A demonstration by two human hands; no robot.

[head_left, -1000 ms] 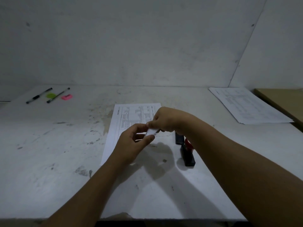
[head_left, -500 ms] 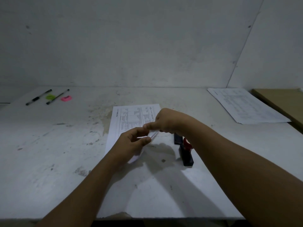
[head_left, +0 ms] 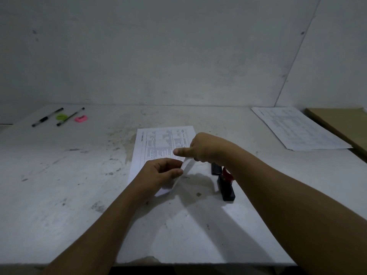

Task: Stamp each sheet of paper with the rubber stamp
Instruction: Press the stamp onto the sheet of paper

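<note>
A printed sheet of paper (head_left: pixel 158 143) lies mid-table, its near right corner lifted and curled. My left hand (head_left: pixel 158 173) pinches that corner between thumb and fingers. My right hand (head_left: pixel 204 148) hovers just above it, fingers curled on the same raised edge, thumb pointing left. The rubber stamp (head_left: pixel 226 185), black with a red handle, lies on the table to the right, partly behind my right wrist. A small black ink pad (head_left: pixel 215 168) sits just behind it. A second printed stack of paper (head_left: pixel 297 128) rests at the far right.
Two pens (head_left: pixel 47 117) lie at the far left beside a green object (head_left: pixel 61 116) and a pink eraser (head_left: pixel 81 118). A brown board (head_left: pixel 341 124) sits at the right edge. A grey wall closes the table's back; the table (head_left: pixel 59 185) is scuffed.
The sheet's corner has been raised higher and curled. My left hand has slid slightly right under it, and my right thumb now sticks out to the left.
</note>
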